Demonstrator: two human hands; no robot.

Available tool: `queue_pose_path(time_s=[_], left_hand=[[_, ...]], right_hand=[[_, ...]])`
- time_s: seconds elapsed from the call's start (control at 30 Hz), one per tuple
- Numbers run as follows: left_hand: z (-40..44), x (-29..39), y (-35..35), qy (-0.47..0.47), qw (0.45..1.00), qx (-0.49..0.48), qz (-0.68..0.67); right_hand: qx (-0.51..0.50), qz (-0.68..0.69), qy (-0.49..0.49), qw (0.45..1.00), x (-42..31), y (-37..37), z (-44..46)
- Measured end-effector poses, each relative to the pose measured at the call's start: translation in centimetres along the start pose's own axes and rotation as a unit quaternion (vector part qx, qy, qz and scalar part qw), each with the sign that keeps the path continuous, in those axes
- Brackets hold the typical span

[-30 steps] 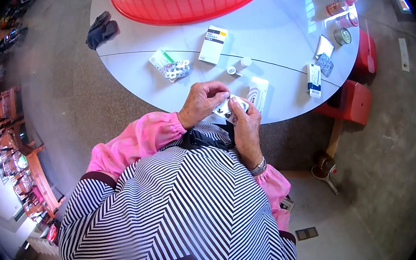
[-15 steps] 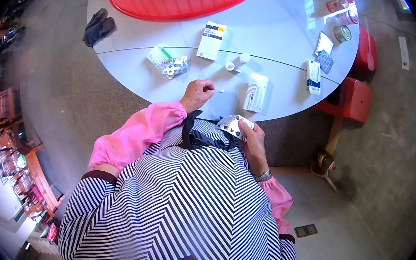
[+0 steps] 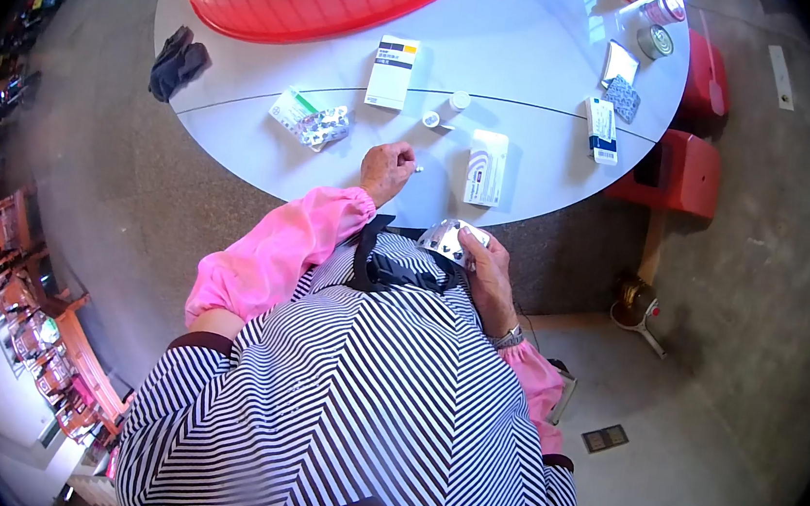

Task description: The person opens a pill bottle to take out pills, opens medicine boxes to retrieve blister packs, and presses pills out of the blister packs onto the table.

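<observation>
My left hand (image 3: 386, 172) rests at the near edge of the white table, fingers curled together. Right by its fingertips is a small white pill (image 3: 419, 169); whether they touch it, or hold anything else, I cannot tell. Close to my lap, my right hand (image 3: 489, 269) is closed on a silver blister pack (image 3: 443, 240), thumb on top. Beyond the hands stand a white medicine box (image 3: 485, 168) with purple curves and a small white bottle (image 3: 454, 105), its cap (image 3: 431, 119) beside it. More blister packs (image 3: 325, 127) lie against a green-and-white box (image 3: 292, 110) at left.
A large red mesh food cover (image 3: 312, 0) occupies the far side of the round table (image 3: 240, 144). A white-and-black box (image 3: 391, 71), a dark cloth (image 3: 178, 65), another medicine box (image 3: 601, 130) and a tin (image 3: 655, 41) lie around. Red stools (image 3: 681, 172) stand at right.
The view has shifted slightly, moving the table items left and up. My left hand has come nearer to the pill. My right hand still holds the blister pack.
</observation>
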State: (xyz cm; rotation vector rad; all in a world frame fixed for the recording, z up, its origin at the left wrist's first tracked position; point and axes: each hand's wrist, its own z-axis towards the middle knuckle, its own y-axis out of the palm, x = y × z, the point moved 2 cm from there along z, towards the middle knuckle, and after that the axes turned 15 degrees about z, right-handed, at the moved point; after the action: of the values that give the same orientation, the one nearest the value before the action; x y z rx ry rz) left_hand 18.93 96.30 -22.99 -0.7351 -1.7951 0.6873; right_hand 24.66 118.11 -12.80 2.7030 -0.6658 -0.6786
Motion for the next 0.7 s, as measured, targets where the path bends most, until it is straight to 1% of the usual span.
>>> queue_pose_path(time_s=[0.07,0.27,0.47,0.57,0.67,0.7], left_hand=[[0.1,-0.1,0.1,0.004,1.000,0.006,0.004],[0.5,-1.8,1.0,0.002,0.996,-0.022,-0.086],[-1.1,-1.1,-2.0,-0.079,0.973,-0.041,-0.211],[-2.7,2.5,-5.1,-0.043,0.956,-0.119,-0.265],[-3.6,5.2,-5.6,0.019,0.911,-0.285,-0.297],[-3.7,6.5,-6.5,0.006,0.890,-0.337,-0.306]], right_hand=[[-0.002,-0.002,-0.001,1.000,-0.1,0.0,0.1],[-0.006,0.001,-0.010,1.000,-0.6,0.1,0.2],[-0.012,0.002,-0.042,0.999,-1.4,0.8,0.3],[-0.033,-0.001,-0.056,0.998,-2.3,1.5,0.6],[-0.056,0.014,-0.085,0.995,-3.2,3.0,0.5],[-0.066,0.023,-0.094,0.993,-3.5,3.6,0.3]])
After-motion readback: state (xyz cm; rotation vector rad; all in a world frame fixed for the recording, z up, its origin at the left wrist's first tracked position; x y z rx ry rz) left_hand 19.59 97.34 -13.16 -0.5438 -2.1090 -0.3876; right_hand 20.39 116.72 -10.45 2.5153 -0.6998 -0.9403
